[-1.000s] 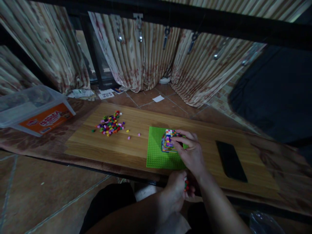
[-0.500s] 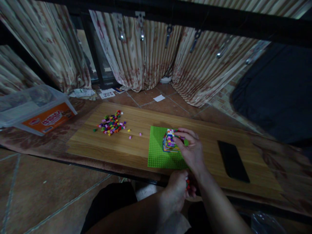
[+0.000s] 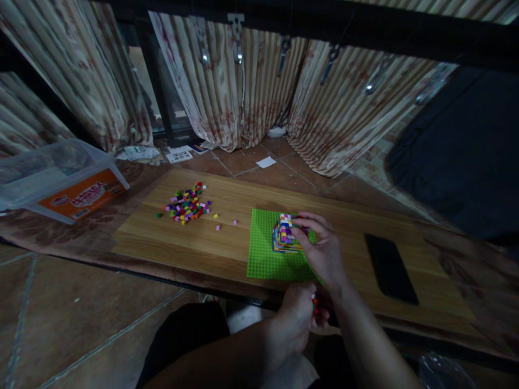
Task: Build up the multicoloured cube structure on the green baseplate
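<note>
with the left hand (image 3: pixel 298 310), curls closed around small glossy bricks (image 3: pixel 315 305), red and green among them, just below the near edge of the table (image 3: pixel 162 237). with the right hand (image 3: pixel 324 251), bends thumb and fingers close together against the upper part of a stepped, blocky build (image 3: pixel 284 232) of multicoloured plastic; cannot tell about any single brick pinched there. see the build upright on a flat, studded green baseplate (image 3: pixel 259 259), over smooth wood grain. find to the left a loose, knobbly heap (image 3: pixel 188 205) of tiny bricks, with a few strays beside it, and farther left a translucent plastic box (image 3: pixel 89 189) with an orange label. notice to the right a flat, dark rectangular slab (image 3: pixel 391 268), and beyond the table, pleated striped curtains (image 3: pixel 243 92).
</note>
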A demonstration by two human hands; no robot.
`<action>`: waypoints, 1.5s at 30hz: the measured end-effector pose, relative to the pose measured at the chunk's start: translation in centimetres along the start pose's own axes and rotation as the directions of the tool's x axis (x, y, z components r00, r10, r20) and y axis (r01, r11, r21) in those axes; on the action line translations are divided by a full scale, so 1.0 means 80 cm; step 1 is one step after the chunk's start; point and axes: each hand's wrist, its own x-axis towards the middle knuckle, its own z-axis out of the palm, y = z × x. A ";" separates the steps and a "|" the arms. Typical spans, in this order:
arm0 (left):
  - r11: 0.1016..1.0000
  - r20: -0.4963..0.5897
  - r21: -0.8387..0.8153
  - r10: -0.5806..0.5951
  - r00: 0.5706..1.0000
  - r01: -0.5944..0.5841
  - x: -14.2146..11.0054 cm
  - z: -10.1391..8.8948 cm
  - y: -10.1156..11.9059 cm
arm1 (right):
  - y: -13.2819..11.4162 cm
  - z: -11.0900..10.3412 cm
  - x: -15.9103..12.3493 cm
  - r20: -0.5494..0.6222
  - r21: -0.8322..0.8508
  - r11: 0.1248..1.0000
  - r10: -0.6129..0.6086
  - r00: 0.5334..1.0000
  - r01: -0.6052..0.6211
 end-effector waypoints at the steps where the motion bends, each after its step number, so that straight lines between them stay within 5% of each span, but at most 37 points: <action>1: 1.000 0.001 -0.003 -0.005 1.000 0.005 0.001 0.000 -0.001 | 0.000 0.000 0.000 0.009 -0.001 1.000 0.001 1.000 -0.001; 13: 1.000 -0.019 -0.009 -0.010 1.000 0.010 0.001 0.000 0.000 | -0.002 0.015 0.001 -0.046 0.187 0.961 0.217 0.975 -0.205; 17: 1.000 -0.029 -0.011 -0.026 0.999 0.025 0.000 0.002 0.002 | -0.005 0.020 0.000 0.077 0.443 0.784 0.449 0.890 -0.434; 20: 1.000 -0.040 -0.011 -0.029 0.999 0.028 -0.001 0.003 0.002 | -0.009 0.022 0.000 0.113 0.523 0.696 0.515 0.850 -0.492; 28: 1.000 -0.013 -0.013 -0.003 1.000 0.003 0.001 0.000 -0.001 | -0.013 0.024 0.002 0.106 0.527 0.685 0.535 0.838 -0.503; 35: 0.998 -0.007 -0.065 0.026 1.000 -0.027 -0.003 0.000 0.014 | -0.016 0.015 0.002 0.182 0.630 0.586 0.526 0.831 -0.509; 41: 0.955 0.098 -0.287 0.106 0.989 -0.074 -0.022 0.003 0.049 | -0.018 -0.030 0.018 -0.001 0.663 0.654 0.489 0.872 -0.365; 45: 0.867 0.160 -0.436 0.337 0.928 -0.240 -0.041 0.001 0.090 | -0.023 -0.050 0.016 -0.146 0.620 0.746 0.413 0.899 -0.242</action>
